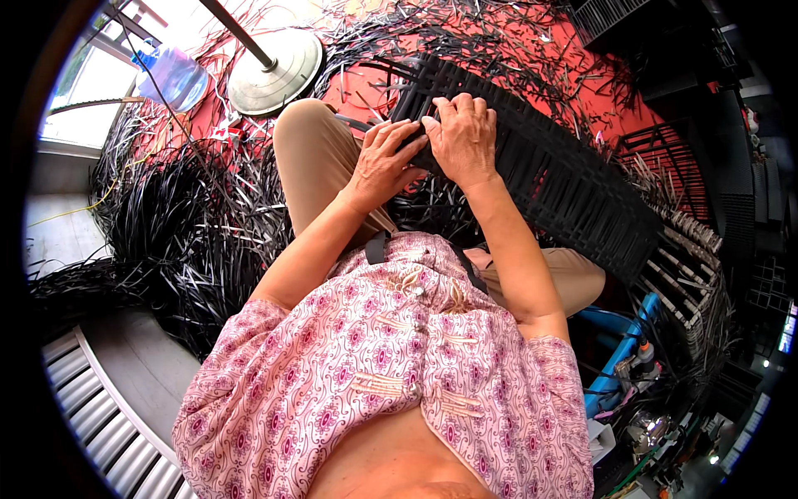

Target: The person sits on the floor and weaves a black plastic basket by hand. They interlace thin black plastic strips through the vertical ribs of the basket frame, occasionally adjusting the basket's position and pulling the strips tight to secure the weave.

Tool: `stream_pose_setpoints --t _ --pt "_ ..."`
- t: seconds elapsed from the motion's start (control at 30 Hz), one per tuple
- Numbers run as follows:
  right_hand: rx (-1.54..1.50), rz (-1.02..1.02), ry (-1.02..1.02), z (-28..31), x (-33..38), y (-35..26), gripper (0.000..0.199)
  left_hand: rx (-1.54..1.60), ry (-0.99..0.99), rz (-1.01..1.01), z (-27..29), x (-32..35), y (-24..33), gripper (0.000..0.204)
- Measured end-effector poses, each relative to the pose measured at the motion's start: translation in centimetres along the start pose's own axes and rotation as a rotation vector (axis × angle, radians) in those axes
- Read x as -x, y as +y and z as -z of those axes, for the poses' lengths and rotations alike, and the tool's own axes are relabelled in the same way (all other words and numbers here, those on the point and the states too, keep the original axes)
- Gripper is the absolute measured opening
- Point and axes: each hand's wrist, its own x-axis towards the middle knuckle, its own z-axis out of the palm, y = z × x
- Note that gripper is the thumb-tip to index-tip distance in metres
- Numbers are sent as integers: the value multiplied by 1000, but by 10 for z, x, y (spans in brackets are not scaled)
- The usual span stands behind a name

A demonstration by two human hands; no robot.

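Observation:
A long panel woven from flat black strips (549, 166) slants from the upper middle down to the right, over my knee. My left hand (384, 164) grips its near edge at the upper left end, fingers bent over the weave and thumb below. Beside it, my right hand (463, 140) rests on the panel with curled fingers, its thumb and forefinger close to the left fingertips. Any single strip between the fingers is hidden. At the panel's far left end, a few loose black strips (386, 68) stick out.
Black strips (179, 200) lie heaped on the left, with scraps scattered over the red floor (619, 100). A round stand base (274, 73) and a clear water bottle (174, 79) stand ahead. To the right are a blue frame (619, 358) and a pale slatted rack (686, 274).

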Motion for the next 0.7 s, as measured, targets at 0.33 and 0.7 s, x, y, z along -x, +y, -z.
stream_pose_setpoints --t 0.33,0.7 --pt "24 -2 -3 -15 -17 -5 32 15 -13 -13 1 0 1 55" --pt "-32 -135 154 3 37 7 39 -8 -8 18 -6 3 4 62"
